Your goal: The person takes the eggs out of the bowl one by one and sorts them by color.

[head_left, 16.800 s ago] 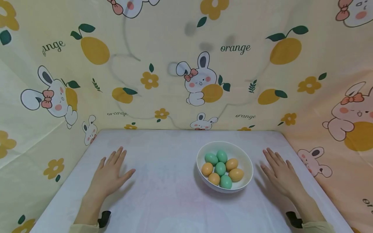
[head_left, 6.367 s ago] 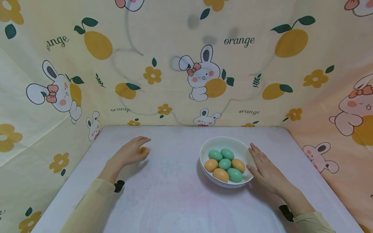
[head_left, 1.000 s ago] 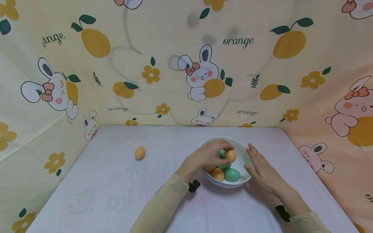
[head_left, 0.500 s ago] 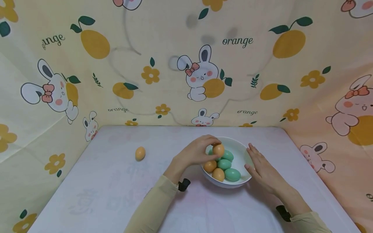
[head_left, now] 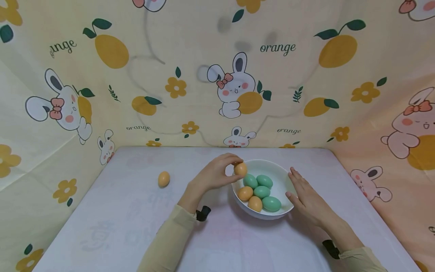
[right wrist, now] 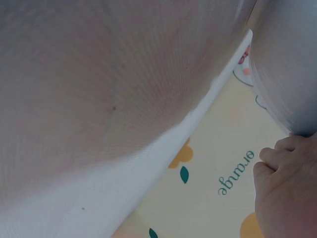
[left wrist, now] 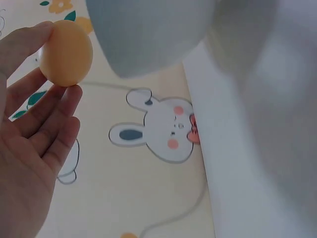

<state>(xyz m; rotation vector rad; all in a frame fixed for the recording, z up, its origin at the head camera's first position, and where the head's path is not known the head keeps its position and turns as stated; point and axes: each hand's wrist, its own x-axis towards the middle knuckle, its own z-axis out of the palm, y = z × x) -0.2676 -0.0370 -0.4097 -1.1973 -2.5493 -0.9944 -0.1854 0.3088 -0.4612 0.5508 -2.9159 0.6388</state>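
My left hand (head_left: 212, 173) pinches an orange-yellow egg (head_left: 240, 169) between thumb and fingertips, over the left rim of a white bowl (head_left: 285, 181). The left wrist view shows the same egg (left wrist: 66, 53) at the fingertips, beside the bowl's underside (left wrist: 148, 37). Inside the bowl lie several green eggs (head_left: 262, 192) and two orange-yellow ones (head_left: 255, 203). My right hand (head_left: 310, 198) rests with straight fingers against the bowl's right side; in the right wrist view the fingers (right wrist: 277, 153) meet the bowl wall (right wrist: 287, 64).
A single orange-yellow egg (head_left: 164, 179) lies on the white table (head_left: 122, 204), left of the bowl. Behind the table and along both sides hangs a printed cloth (head_left: 190, 45) with rabbits and oranges. Black straps (head_left: 203, 214) sit at both wrists.
My left hand has lifted the pinched egg from among the others and carried it left to the bowl's rim. Earlier, another orange-yellow egg came to lie on the table. The right hand stays at the bowl.
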